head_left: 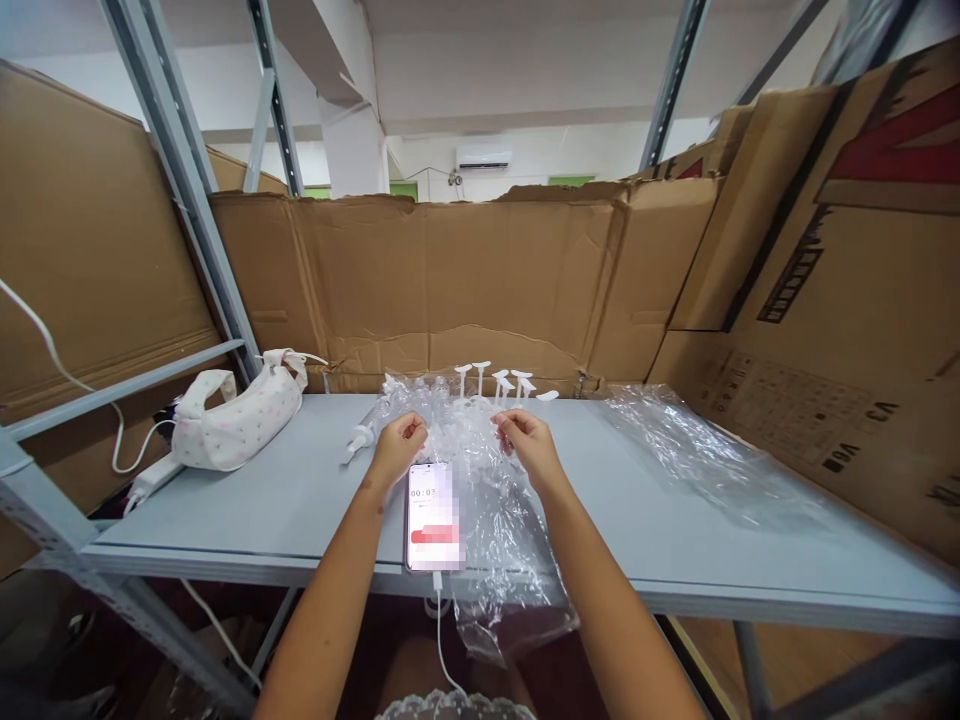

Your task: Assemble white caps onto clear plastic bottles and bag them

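My left hand (403, 442) is closed, with fingers curled together over the left side of a pile of clear plastic. My right hand (523, 440) is pinched closed beside the pile's right side. Whatever either hand holds is too small or hidden to make out. Between and behind them lie white pump heads (501, 378), several with stems pointing up, partly wrapped in clear film. A clear plastic bag (499, 560) spreads from the pile toward me and hangs over the table's front edge. Just below my left hand, a phone (431, 515) shows a timer and has a white cable plugged in.
A white patterned pouch with handles (238, 418) sits at left beside a white power strip (154, 478). More clear plastic film (709, 455) lies on the grey tabletop (315, 500) at right. Cardboard walls (465, 270) and metal posts (202, 200) enclose the table.
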Demonstrator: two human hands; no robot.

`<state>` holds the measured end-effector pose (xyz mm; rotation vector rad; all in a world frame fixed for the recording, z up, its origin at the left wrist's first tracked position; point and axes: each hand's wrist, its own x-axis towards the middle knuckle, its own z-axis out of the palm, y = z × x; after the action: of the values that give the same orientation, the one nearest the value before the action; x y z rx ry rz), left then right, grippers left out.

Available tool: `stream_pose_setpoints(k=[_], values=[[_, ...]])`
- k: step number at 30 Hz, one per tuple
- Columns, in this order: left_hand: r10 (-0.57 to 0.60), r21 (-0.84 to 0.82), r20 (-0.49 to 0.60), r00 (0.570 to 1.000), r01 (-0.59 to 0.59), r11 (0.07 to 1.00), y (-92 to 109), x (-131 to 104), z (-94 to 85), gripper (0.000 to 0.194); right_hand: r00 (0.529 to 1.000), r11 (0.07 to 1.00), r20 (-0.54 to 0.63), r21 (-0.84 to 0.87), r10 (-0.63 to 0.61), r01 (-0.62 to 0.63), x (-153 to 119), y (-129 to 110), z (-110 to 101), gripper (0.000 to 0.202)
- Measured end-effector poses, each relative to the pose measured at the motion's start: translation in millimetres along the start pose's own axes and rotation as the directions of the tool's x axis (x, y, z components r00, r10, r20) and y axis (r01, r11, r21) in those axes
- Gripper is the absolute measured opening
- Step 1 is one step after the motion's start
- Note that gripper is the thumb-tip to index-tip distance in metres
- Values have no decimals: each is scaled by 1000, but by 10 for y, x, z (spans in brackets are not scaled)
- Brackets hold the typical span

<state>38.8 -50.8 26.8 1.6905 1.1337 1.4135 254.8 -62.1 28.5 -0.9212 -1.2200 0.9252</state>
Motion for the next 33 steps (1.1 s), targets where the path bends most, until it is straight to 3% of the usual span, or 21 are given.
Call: stream_pose_setpoints(k=[3,8,11,15,20,23,27,30,33], values=[[-28,-65,20,999,29,997,44,-17,-11,20,999,999,-32,40,-7,9,1,9,6,27],[-61,-101,226,972,86,991,102,-57,9,31,999,998,-36,60,28,-26,1,22,18,36],[-71,-126,136,988,89,988,100,-53,17,26,993,993,43,32,109,-110,-5,6,8,46],[-61,-188,-31,998,54,981,84,-26,-7,28,987,994,120,-48,103,-98,-5,13,-11,37],[-37,-225,-146,989,3,974,69,-12,-32,35,1000,999,6,-32,29,-29,20,32,-32,35],[-34,-253,-171,985,-10,967,80,-22,-35,38,999,999,-15,-6,32,-32,21,23,-31,36],[-22,-236,-173,985,-19,972,127,-49,-27,41,991,998,127,-38,47,-43,-5,31,11,35],[-9,-214,-110,994,-14,977,159,-75,-28,43,988,999,156,-52,11,-3,-21,39,34,32],[-26,-146,145,989,47,988,165,-97,-19,44,999,1000,47,-7,1,-1,-25,19,26,33]])
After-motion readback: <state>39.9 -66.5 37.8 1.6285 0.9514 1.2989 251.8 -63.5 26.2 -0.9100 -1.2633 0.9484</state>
